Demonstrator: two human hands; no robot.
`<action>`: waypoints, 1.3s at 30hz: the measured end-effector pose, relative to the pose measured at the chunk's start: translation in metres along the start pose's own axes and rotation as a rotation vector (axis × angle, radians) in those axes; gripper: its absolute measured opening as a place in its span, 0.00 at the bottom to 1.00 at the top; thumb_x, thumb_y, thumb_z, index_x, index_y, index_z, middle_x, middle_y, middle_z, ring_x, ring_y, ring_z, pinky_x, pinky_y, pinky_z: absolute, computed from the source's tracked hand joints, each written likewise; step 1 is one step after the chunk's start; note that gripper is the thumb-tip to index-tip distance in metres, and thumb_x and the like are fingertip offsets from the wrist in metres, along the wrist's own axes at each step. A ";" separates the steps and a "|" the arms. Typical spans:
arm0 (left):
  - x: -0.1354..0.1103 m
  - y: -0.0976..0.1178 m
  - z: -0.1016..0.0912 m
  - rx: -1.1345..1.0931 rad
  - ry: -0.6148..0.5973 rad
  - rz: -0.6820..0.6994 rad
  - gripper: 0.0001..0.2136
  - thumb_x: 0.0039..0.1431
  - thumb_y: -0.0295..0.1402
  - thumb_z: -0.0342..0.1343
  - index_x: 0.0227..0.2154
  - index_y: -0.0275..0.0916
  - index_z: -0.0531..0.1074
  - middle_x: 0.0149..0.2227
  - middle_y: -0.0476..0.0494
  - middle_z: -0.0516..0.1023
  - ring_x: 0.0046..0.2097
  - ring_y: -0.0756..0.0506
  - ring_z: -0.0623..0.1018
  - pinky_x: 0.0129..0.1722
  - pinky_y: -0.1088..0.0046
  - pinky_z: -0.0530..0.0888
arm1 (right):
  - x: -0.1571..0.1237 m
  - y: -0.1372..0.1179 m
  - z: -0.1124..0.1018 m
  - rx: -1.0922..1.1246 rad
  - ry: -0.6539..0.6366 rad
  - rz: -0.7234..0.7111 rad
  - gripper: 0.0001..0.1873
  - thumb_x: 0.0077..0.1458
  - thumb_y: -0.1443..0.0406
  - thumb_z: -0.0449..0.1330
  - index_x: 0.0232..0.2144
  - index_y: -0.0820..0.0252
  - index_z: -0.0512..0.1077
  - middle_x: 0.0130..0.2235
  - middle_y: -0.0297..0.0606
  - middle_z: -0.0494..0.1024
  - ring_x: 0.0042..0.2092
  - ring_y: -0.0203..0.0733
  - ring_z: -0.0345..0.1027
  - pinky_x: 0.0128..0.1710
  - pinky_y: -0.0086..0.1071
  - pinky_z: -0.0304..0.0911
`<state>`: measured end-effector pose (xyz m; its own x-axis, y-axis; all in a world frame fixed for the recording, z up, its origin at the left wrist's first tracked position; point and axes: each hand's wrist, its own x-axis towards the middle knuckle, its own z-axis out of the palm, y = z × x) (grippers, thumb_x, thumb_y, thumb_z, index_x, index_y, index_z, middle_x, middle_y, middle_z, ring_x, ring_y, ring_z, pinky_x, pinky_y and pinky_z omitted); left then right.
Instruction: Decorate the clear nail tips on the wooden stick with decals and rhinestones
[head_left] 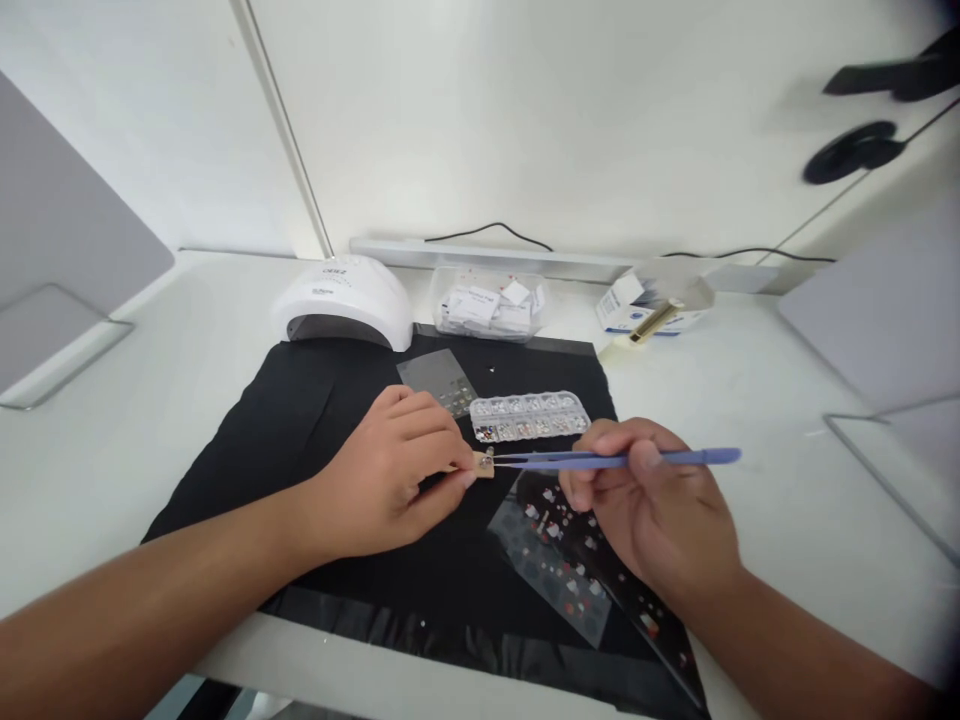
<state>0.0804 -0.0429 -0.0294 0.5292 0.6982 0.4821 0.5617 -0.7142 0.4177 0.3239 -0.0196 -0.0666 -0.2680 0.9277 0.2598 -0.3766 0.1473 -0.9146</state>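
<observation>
My left hand (401, 465) pinches a small beige piece (485, 470) between thumb and fingers, over a black cloth (360, 580). A tiny shiny bit sits on the end of that piece. In my right hand (660, 510) are blue-purple tweezers (559, 462), held nearly level. Their tips point left and reach the end of the beige piece; whether they grip anything is too small to tell. Just behind them lies a clear compartment case (581, 415) of rhinestones. Under my right hand are a clear sticker sheet (544, 565) and a dark sticker sheet (619, 585).
A white nail lamp (345, 295) stands at the back left. Beside it is a clear tub (437, 310) of white packets, and farther right an open carton (686, 310) with a gold-coloured stick (656, 322) against it. Another clear sheet (427, 370) lies behind my left hand.
</observation>
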 end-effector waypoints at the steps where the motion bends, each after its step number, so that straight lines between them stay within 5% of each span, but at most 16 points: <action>1: 0.000 0.000 -0.001 -0.015 0.006 0.001 0.04 0.62 0.25 0.55 0.32 0.37 0.70 0.32 0.49 0.76 0.36 0.48 0.73 0.41 0.64 0.65 | -0.001 0.000 -0.001 -0.030 -0.025 -0.072 0.10 0.64 0.58 0.58 0.35 0.53 0.77 0.28 0.32 0.73 0.24 0.34 0.69 0.25 0.31 0.65; 7: -0.004 -0.007 -0.009 -0.016 0.025 -0.013 0.04 0.62 0.24 0.55 0.32 0.38 0.70 0.32 0.49 0.77 0.37 0.48 0.73 0.42 0.65 0.66 | -0.010 0.003 -0.012 -0.245 -0.210 -0.364 0.12 0.65 0.61 0.56 0.45 0.52 0.78 0.33 0.39 0.74 0.31 0.39 0.71 0.27 0.35 0.67; 14: -0.004 -0.027 -0.019 0.103 -0.031 -0.053 0.04 0.61 0.25 0.55 0.31 0.38 0.71 0.33 0.48 0.77 0.37 0.47 0.73 0.43 0.64 0.66 | -0.004 0.001 -0.023 -0.300 -0.184 -0.366 0.11 0.64 0.61 0.56 0.44 0.50 0.78 0.31 0.38 0.75 0.30 0.40 0.70 0.26 0.35 0.66; 25: -0.002 -0.028 -0.018 0.102 -0.138 -0.043 0.04 0.60 0.25 0.55 0.31 0.39 0.71 0.31 0.49 0.77 0.37 0.47 0.73 0.47 0.62 0.64 | -0.003 -0.003 -0.025 -0.338 -0.186 -0.348 0.11 0.64 0.60 0.57 0.44 0.49 0.79 0.30 0.38 0.76 0.30 0.41 0.70 0.28 0.36 0.67; 33: -0.005 0.003 -0.017 -0.395 -0.038 -0.383 0.04 0.64 0.28 0.55 0.33 0.40 0.72 0.32 0.50 0.72 0.35 0.50 0.71 0.36 0.70 0.67 | -0.007 -0.026 -0.011 -0.678 -0.443 -0.660 0.16 0.67 0.62 0.52 0.54 0.53 0.71 0.35 0.44 0.79 0.35 0.43 0.76 0.32 0.38 0.76; 39: -0.009 0.022 -0.016 -0.673 -0.045 -0.520 0.05 0.63 0.31 0.56 0.30 0.40 0.71 0.30 0.48 0.71 0.34 0.49 0.70 0.33 0.71 0.67 | -0.008 -0.038 -0.005 -0.775 -0.522 -0.801 0.14 0.69 0.59 0.47 0.44 0.52 0.72 0.31 0.42 0.80 0.32 0.42 0.77 0.34 0.37 0.78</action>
<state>0.0779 -0.0661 -0.0125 0.3412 0.9369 0.0765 0.2501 -0.1690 0.9534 0.3444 -0.0310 -0.0354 -0.5929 0.2602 0.7621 -0.0193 0.9415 -0.3365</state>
